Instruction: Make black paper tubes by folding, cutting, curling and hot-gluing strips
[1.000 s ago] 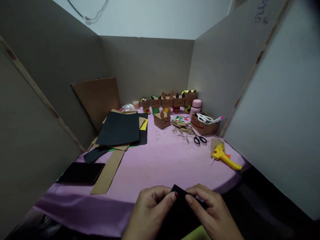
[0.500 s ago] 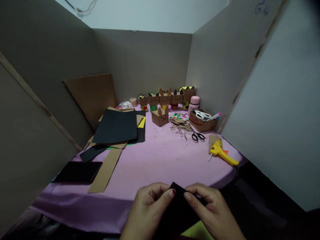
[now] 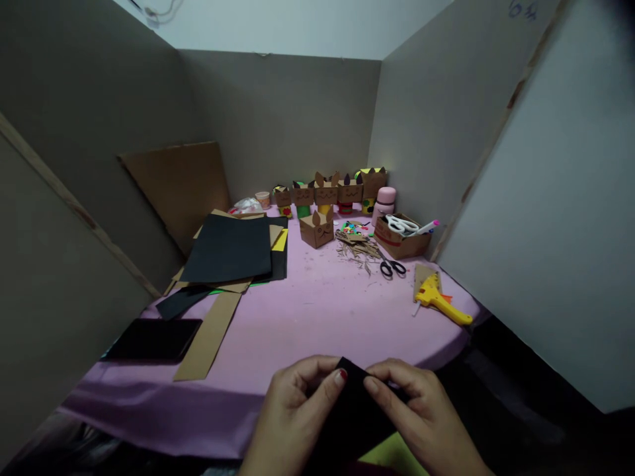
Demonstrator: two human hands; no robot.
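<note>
A sheet of black paper [image 3: 354, 413] is held between both hands, below the table's front edge, with one corner pointing up. My left hand [image 3: 302, 410] pinches its upper left edge between thumb and forefinger. My right hand [image 3: 417, 403] grips the upper right edge the same way, thumb on the near side. The lower part of the sheet merges into shadow, so its full shape is hard to see. A patch of yellow-green [image 3: 394, 456] shows beneath the paper.
Black sheets [image 3: 231, 248] and cardboard lie at left, by a dark tablet [image 3: 153, 340] and a cardboard strip [image 3: 211, 337]. A cardboard cat-eared box [image 3: 316, 231], scraps, black-handled scissors [image 3: 391, 266] and a box of tools [image 3: 399, 244] stand farther back. A yellow glue gun [image 3: 441, 301] lies right.
The view has shifted very slightly. Both hands keep their pinch on the black paper, in almost the same place.
</note>
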